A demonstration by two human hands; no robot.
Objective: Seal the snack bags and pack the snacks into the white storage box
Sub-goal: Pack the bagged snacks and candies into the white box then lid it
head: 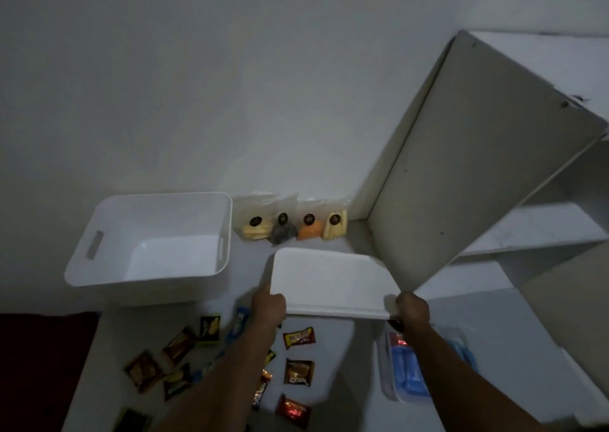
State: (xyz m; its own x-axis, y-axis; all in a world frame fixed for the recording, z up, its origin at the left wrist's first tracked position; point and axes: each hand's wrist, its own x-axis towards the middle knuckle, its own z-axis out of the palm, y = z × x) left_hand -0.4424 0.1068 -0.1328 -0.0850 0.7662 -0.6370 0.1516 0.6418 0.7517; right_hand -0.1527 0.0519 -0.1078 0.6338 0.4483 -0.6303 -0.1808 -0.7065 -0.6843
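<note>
While held flat over the middle of the frame, white lid [329, 280] gripped at both near corners: left hand [268, 309] closed on the left corner, thumb up along the edge, right hand [412, 309] closed on the right corner. Hard to tell whether anything else sits in the right palm; something dark shows just beneath it.

White storage box [148, 250] open and empty at centre left, handle slot facing left. Four clear snack bags [293, 224] standing in a row against the wall, just right of the box, tops too blurred to judge as sealed or not. Small wrapped snacks [298, 337] scattered across the white table [342, 359] at lower centre and lower left, none in the box. Blue and white sealer-like device [408, 375] lying at lower right.

Judged as an early, preparatory step: box uncovered, nothing packed. Next move likely calls for parking the lid somewhere clear of the snacks, freeing both hands, then turning to the clear bags.
</note>
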